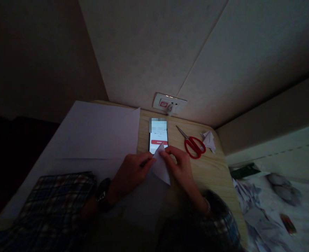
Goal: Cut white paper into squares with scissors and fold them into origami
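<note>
Between my two hands is a small folded piece of white paper [160, 168], pointed at its top. My left hand [133, 170], with a dark watch on the wrist, pinches its left edge. On the other side, the fingers of my right hand [179, 166] close on the paper near its upper tip. Just beyond it lies a phone [158, 134] with a lit screen, its lower end partly covered by the paper. Red-handled scissors [195, 146] rest to the right of the phone, blades pointing away and to the left.
Large white paper sheets [104, 129] cover the left of the wooden table [209, 171]. A folded paper scrap [209, 140] sits beyond the scissors. A socket with a plug [169, 103] is on the wall behind. Crumpled papers [261, 217] lie below the table's right edge.
</note>
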### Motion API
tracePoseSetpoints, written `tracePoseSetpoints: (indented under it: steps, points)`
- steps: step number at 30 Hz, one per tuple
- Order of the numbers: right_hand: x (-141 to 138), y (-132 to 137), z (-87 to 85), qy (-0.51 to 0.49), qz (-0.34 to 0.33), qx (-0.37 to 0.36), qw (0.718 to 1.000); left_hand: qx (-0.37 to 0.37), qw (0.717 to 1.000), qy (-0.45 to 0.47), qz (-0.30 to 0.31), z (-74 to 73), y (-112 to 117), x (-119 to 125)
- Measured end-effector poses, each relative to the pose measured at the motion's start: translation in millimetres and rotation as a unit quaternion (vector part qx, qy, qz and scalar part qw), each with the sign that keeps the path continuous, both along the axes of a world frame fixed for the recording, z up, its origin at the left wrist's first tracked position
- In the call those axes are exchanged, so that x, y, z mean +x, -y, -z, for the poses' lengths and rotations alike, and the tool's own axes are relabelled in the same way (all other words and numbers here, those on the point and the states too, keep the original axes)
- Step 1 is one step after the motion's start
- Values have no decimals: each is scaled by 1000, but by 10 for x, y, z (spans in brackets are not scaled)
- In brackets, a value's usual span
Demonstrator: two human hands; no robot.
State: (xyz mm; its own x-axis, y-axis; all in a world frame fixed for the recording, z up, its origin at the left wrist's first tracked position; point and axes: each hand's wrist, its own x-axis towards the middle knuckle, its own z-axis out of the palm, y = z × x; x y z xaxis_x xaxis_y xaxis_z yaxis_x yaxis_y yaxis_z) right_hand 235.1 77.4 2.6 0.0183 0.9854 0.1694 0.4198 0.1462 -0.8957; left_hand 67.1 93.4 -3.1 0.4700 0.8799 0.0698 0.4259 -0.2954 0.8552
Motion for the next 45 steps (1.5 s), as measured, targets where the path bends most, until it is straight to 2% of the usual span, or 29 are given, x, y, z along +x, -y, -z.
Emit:
tracePoseSetpoints:
  steps: [7, 12, 17, 19, 22, 25, 28, 32, 37, 39, 45]
  points:
    - [8, -8, 19, 25, -26, -2, 999, 35, 999, 34, -21, 22, -20, -4]
    - [-11, 8, 33, 42, -83, -14, 996, 14, 995, 95, -39, -13, -51, -12]
    - [-45, 2, 15, 38, -124, -38, 991, 105, 991, 72, -50, -29, -75, -48]
    - [-52, 2, 4, 31, -126, -53, 990, 127, 987, 70, -72, -41, -90, -78]
    - [-54, 6, -11, 23, -125, -66, 990, 129, 980, 68, -136, -75, -136, -136]
    - [-48, 9, -18, 21, -125, -71, 989, 101, 971, 88, -200, -98, -199, -181]
    - [-39, 6, -15, 17, -122, -67, 990, 51, 966, 118, -226, -90, -249, -181]
    - [-19, 4, 12, 4, -93, -54, 994, -40, 966, 163, -194, -58, -275, -137]
    - [12, -2, 58, -35, -33, -42, 998, -137, 968, 187, -93, -51, -264, -95]
    - [16, -8, 68, -40, -23, -38, 998, -134, 970, 182, -90, -60, -263, -91]
    - [13, -26, 68, -41, -20, -52, 998, -59, 978, 138, -144, -68, -260, -104]
